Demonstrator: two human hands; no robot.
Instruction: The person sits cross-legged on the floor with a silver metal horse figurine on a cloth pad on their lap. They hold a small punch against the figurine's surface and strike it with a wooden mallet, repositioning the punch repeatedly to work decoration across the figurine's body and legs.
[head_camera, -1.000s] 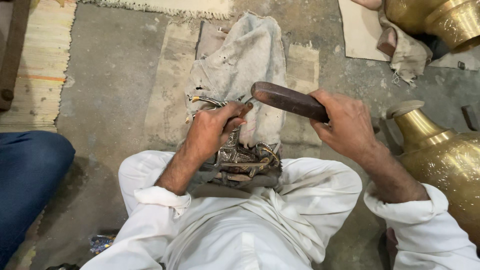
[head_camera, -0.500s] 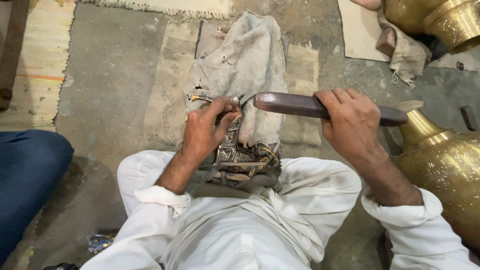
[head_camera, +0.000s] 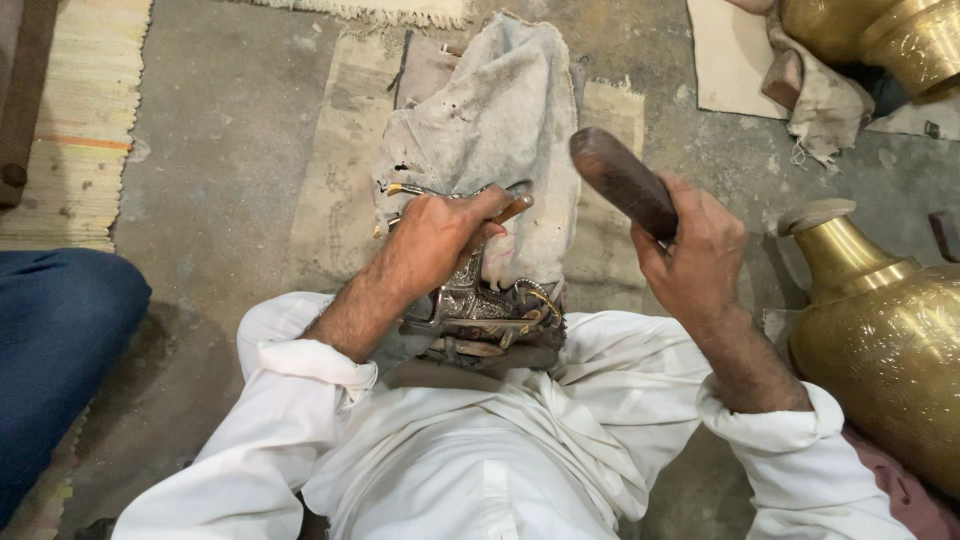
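Note:
My left hand (head_camera: 437, 236) grips a small chisel-like tool with a wooden handle (head_camera: 512, 209), its tip set against an ornate silver-grey metal piece (head_camera: 480, 310) resting in my lap. My right hand (head_camera: 697, 255) is closed around a dark wooden mallet (head_camera: 622, 181), lifted above and to the right of the chisel, apart from it. A dirty grey cloth (head_camera: 495, 125) lies on the floor under and beyond the metal piece. White sleeves cover both forearms.
A large brass vase (head_camera: 880, 330) lies at my right. More brass vessels (head_camera: 880, 40) and a rag (head_camera: 815, 95) sit at top right. A blue-clothed leg (head_camera: 55, 330) of another person is at left, beside a woven mat (head_camera: 85, 110). Concrete floor lies around.
The mallet has swung up and back from lying flat over the chisel. My right hand has risen to the right. My left hand stays on the chisel.

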